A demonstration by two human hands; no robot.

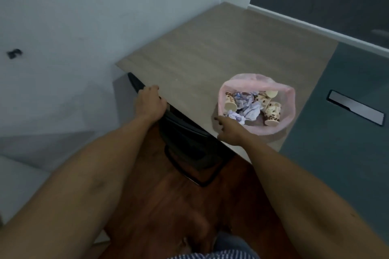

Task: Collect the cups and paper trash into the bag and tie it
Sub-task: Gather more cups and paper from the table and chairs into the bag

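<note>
Head view, looking down over both bare forearms toward a wood-grain table set in a room corner. A pink plastic bag stands open near the table's near edge, toward its right side. Inside the bag lie several paper cups printed with brown spots, tipped on their sides, mixed with crumpled paper in white and pale blue. One cup leans against the bag's left wall; another cup rests at the back with its base facing up.

The right hand is at the bag's near-left rim, fingers curled; it touches or overlaps the plastic there, but blur makes it impossible to tell whether the rim is pinched. The left hand rests at the table's near-left edge, well apart from the bag, fingers curled over the top of a black chair back tucked under the table.

To the right of the table lies a grey-green surface with a recessed metal plate. White walls bear two dark marks. Below, a reddish wooden floor shows between the arms.
</note>
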